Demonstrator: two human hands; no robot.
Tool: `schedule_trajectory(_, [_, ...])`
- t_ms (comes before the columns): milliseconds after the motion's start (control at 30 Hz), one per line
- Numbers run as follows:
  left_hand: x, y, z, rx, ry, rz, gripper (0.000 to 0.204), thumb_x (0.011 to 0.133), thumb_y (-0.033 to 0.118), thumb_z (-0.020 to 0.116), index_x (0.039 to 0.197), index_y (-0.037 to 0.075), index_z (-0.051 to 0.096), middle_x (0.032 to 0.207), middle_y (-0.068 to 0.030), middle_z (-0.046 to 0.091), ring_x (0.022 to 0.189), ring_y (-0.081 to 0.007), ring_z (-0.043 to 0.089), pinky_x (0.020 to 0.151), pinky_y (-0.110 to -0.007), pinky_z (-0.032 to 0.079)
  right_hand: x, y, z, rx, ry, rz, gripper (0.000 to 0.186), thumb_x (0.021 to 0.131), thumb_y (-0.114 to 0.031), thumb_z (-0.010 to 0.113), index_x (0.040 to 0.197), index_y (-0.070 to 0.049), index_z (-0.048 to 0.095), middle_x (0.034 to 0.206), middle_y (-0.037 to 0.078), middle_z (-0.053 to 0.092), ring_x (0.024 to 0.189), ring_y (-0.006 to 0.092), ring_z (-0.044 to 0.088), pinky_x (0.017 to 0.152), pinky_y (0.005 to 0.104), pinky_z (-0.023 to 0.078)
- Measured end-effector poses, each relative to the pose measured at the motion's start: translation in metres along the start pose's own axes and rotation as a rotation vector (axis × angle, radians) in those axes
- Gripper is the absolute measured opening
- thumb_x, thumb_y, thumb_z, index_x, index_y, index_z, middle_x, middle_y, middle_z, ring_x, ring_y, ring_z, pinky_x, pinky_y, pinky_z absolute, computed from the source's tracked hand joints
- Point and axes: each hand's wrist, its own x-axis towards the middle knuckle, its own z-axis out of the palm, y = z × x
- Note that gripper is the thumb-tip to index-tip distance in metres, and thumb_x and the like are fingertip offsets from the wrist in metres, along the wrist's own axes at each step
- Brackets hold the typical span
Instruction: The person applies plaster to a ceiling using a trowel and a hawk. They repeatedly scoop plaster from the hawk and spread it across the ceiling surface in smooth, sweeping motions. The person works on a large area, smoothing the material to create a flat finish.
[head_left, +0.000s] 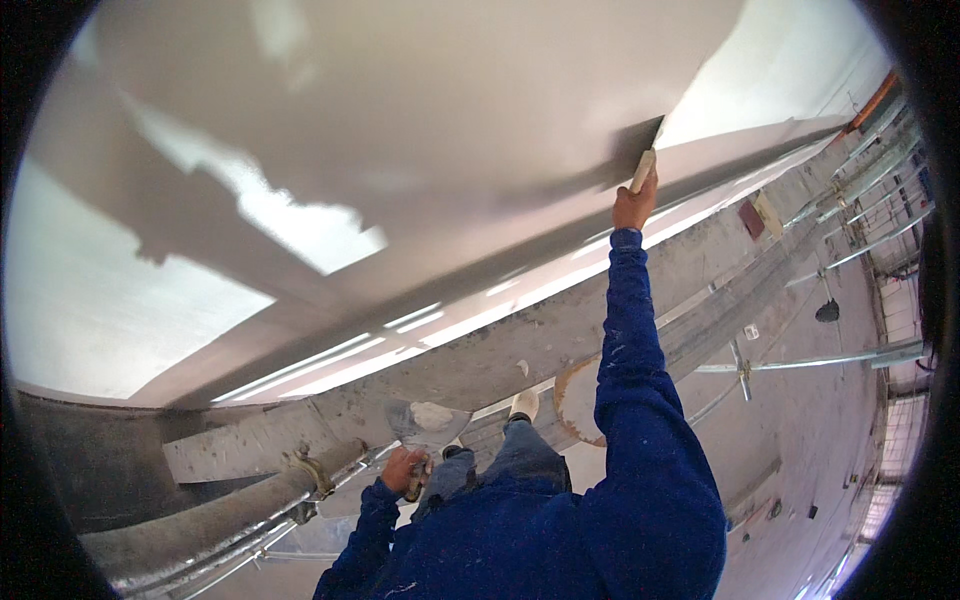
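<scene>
My right hand (pixel 636 205) reaches far up and out, its fingers wrapped round the pale handle of a plastering trowel (pixel 645 150). The trowel's thin dark blade lies against the smooth pale wall (pixel 480 120), close to the border between a shaded stretch and a bright white one. Low at my left side, my left hand (pixel 405 472) is closed round the handle of a plasterer's hawk (pixel 405 428). A lump of white plaster (pixel 432 416) rests on the hawk's grey plate.
A plank ledge (pixel 480 350) runs along the wall's foot, with a reddish-brown block (pixel 751 220) on it. A thick scaffold tube (pixel 215 530) with a coupler (pixel 318 474) lies at lower left. Scaffold rails (pixel 830 358) cross the right side. A round brownish-rimmed thing (pixel 575 400) is beside my legs.
</scene>
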Motion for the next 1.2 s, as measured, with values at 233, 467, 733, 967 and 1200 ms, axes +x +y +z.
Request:
schedule_trajectory(233, [0.016, -0.026, -0.026, 0.236, -0.164, 0.011, 0.047, 0.084, 0.046, 0.042, 0.065, 0.005, 0.057, 0.056, -0.0039, 0.054, 0.049, -0.0117, 0.052, 0.047, -0.025, 0.04, -0.087, -0.048, 0.042, 0.0, -0.052, 0.098, 0.08, 0.058, 0.015, 0.045, 0.131, -0.013, 0.03, 0.125, 0.017, 0.036, 0.116, 0.0352, 0.036, 0.097, 0.0398, 0.032])
schedule_trajectory(467, [0.014, -0.065, -0.043, 0.6, -0.205, 0.3, 0.056, 0.082, 0.051, 0.044, 0.074, -0.002, 0.059, 0.061, -0.0161, 0.055, 0.059, -0.0272, 0.054, 0.056, -0.037, 0.039, -0.177, -0.112, 0.081, 0.102, -0.062, 0.178, 0.082, 0.056, 0.015, 0.046, 0.131, -0.015, 0.029, 0.126, 0.017, 0.033, 0.117, 0.0347, 0.033, 0.097, 0.0406, 0.031])
schedule_trajectory(733, [-0.022, -0.075, -0.06, 0.224, -0.204, 0.106, 0.04, 0.084, 0.039, 0.049, 0.082, 0.0, 0.056, 0.067, -0.0084, 0.055, 0.061, -0.0167, 0.053, 0.05, -0.029, 0.041, -0.257, -0.202, 0.113, 0.126, -0.061, 0.183, 0.08, 0.06, 0.016, 0.049, 0.131, -0.015, 0.03, 0.125, 0.019, 0.034, 0.118, 0.0361, 0.032, 0.097, 0.0421, 0.03])
schedule_trajectory(967, [-0.027, -0.113, -0.082, 0.419, -0.159, 0.258, 0.034, 0.085, 0.036, 0.047, 0.092, 0.003, 0.055, 0.072, -0.0063, 0.055, 0.062, -0.0155, 0.053, 0.051, -0.029, 0.043, -0.33, -0.283, 0.141, 0.155, -0.149, 0.2, 0.077, 0.061, 0.011, 0.055, 0.129, -0.017, 0.034, 0.129, 0.017, 0.032, 0.118, 0.0351, 0.032, 0.095, 0.0437, 0.03])
schedule_trajectory(1200, [-0.03, -0.13, -0.094, 0.064, -0.12, -0.096, 0.041, 0.087, 0.039, 0.043, 0.082, 0.001, 0.056, 0.063, -0.0084, 0.048, 0.061, -0.019, 0.052, 0.062, -0.034, 0.042, -0.373, -0.342, 0.117, 0.221, -0.467, -0.01, 0.074, 0.062, 0.007, 0.054, 0.129, -0.017, 0.035, 0.126, 0.019, 0.037, 0.113, 0.0335, 0.038, 0.093, 0.0429, 0.032])
